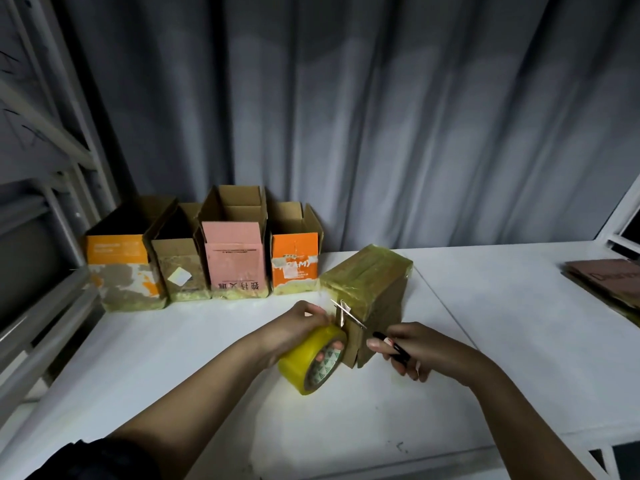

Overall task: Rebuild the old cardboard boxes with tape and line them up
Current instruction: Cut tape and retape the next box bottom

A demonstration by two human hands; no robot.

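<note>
While hands grip tape roll and scissors, box sits just beyond.

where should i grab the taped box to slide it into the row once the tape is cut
Probably by its two bare long side walls, coming from above and the near end. The taped box lies with its taped face up. The left hand with the tape roll and the right hand with scissors crowd its near end, so free those first.

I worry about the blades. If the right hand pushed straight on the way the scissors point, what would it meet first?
Probably the tape strip stretched from the roll to the box. The scissors in the right hand are already at it, and the left hand is close behind; depth is unclear.
</note>
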